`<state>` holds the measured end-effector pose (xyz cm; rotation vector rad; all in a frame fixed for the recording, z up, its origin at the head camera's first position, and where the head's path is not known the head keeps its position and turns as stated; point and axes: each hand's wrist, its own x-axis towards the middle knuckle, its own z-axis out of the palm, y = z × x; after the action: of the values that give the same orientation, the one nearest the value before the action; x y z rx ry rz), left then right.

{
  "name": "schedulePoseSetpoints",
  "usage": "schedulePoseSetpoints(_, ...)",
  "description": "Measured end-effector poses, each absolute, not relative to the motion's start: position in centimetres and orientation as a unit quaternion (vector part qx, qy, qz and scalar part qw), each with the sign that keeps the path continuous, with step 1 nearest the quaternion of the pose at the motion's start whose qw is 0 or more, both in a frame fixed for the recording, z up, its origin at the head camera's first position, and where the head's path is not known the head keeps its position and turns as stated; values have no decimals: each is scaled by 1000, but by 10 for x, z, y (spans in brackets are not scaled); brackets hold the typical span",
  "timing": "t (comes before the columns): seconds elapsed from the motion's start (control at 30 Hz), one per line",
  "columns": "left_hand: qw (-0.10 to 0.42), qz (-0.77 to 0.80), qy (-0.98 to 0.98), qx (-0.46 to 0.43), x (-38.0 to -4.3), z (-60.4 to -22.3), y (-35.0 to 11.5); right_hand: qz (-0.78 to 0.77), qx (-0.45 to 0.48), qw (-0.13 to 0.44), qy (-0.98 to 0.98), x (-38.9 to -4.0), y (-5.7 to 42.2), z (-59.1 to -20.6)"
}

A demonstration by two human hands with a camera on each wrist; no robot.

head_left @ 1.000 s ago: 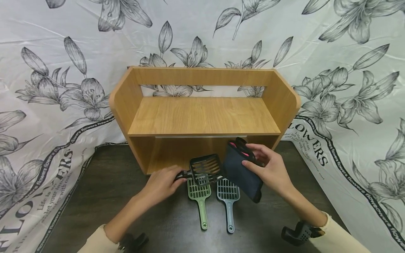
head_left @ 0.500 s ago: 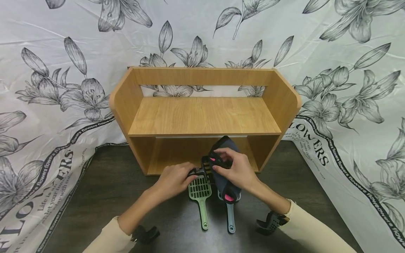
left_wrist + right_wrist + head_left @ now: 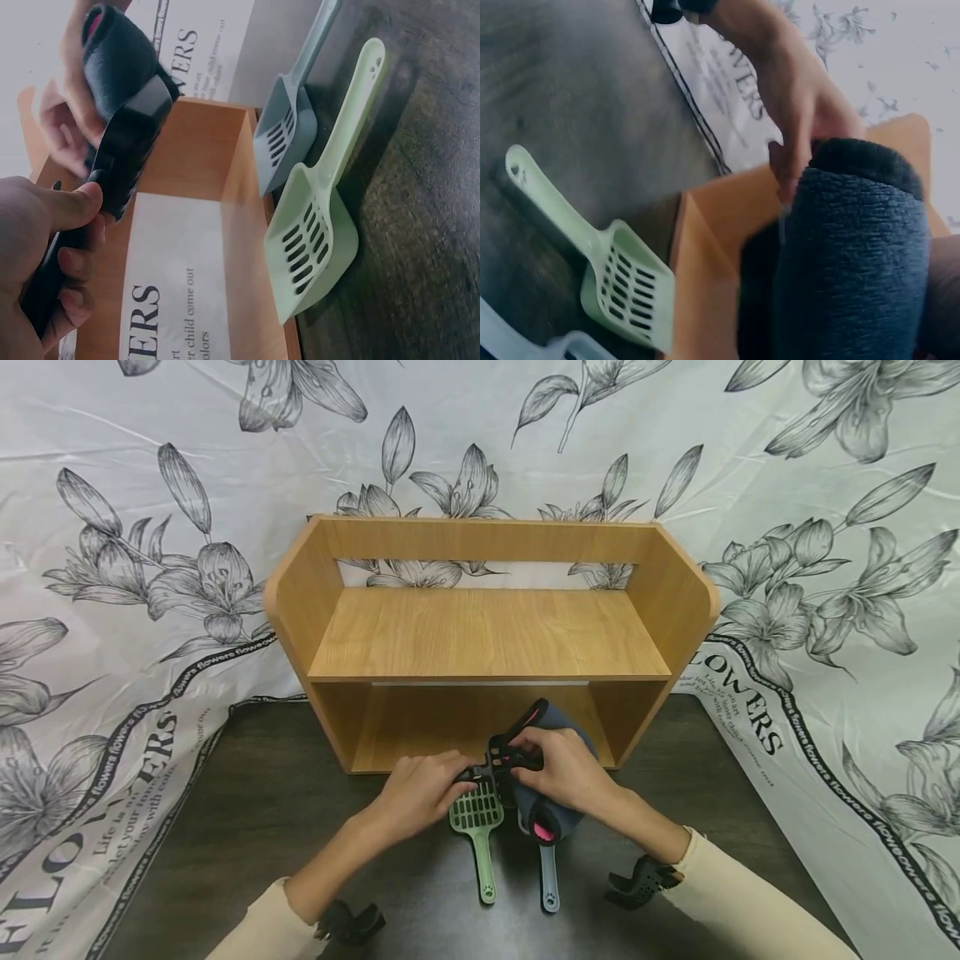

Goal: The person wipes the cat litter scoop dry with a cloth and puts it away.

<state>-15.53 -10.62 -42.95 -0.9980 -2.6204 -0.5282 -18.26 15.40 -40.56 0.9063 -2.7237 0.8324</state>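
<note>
My left hand (image 3: 420, 789) grips the handle of a black slotted litter scoop (image 3: 135, 142), turned edge-on above the table. In my right hand (image 3: 566, 764) is a thick dark blue cloth wiper (image 3: 851, 255) with black edging and pink at its open ends. The wiper lies against the scoop's head in the head view; the exact contact is hidden by my fingers. Below them, a green litter scoop (image 3: 483, 860) lies on the table, heads toward the shelf. Beside it a grey-blue litter scoop (image 3: 550, 877) is partly covered by the wiper.
A two-level wooden shelf (image 3: 487, 635) stands right behind my hands, against a flower-printed cloth (image 3: 135, 527). The dark table (image 3: 247, 793) stretches out to both sides and in front of it.
My right hand has come left with the cloth wiper, bringing it up to the black scoop. The scoop has shifted slightly right and turned on edge. Both lying scoops stayed put.
</note>
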Motion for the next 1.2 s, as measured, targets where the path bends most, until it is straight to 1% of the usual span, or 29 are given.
schedulePoseSetpoints(0.13, 143, -189, -906, -352, -156, -430, -110, 263, 267, 93, -922, -182, 171, -398)
schedulePoseSetpoints(0.27, 138, -178, -908, -352, -156, -430, -115, 289, 225, 104, -925, -180, 189, -385)
schedulePoseSetpoints(0.4, 133, -162, -914, -347, -154, -428, -120, 314, 191, 135, -920, -174, 204, -370)
schedulePoseSetpoints(0.5, 128, -148, -919, -343, -153, -428, -121, 331, 184, 168, -910, -167, 206, -358)
schedulePoseSetpoints(0.63, 130, -138, -922, -338, -153, -429, -117, 370, 214, 190, -884, -157, 190, -351)
schedulePoseSetpoints(0.73, 133, -143, -921, -337, -154, -429, -109, 381, 247, 181, -873, -153, 170, -360)
schedulePoseSetpoints(0.9, 127, -182, -918, -329, -155, -427, -100, 360, 278, 135, -880, -157, 142, -388)
schedulePoseSetpoints(1.03, 125, -202, -918, -318, -154, -428, -101, 348, 273, 122, -888, -164, 136, -403)
schedulePoseSetpoints(1.2, 119, -212, -915, -322, -152, -428, -104, 318, 275, 118, -900, -170, 139, -405)
